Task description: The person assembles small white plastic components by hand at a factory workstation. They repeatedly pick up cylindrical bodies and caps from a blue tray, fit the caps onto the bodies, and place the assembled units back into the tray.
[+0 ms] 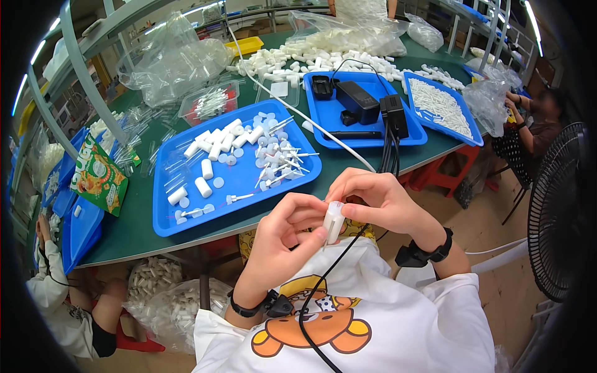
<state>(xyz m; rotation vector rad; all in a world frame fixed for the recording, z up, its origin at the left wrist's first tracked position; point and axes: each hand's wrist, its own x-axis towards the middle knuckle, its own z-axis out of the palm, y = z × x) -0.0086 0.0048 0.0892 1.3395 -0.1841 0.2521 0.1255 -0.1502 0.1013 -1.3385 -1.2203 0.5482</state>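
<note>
Just past the table's near edge, above my lap, both my hands are closed on a small white plastic cylinder (333, 225) with a round translucent cap on its top. My left hand (280, 239) grips its side between thumb and fingers. The fingertips of my right hand (388, 202) pinch at the cap end, and a bit of pink shows there. Ahead of my left hand lies a blue tray (239, 181). It holds several white cylinders (203, 186), loose round translucent caps (218, 182) and thin sticks fixed to caps (273, 168).
A second blue tray (323, 118) carries black chargers (357, 102) and cables. White pieces fill a third tray (440, 107) at right. Behind lies a heap of white cylinders (311, 59). A green snack bag (102, 174) stands left, a black fan (556, 211) right. A white cable (298, 112) crosses the trays.
</note>
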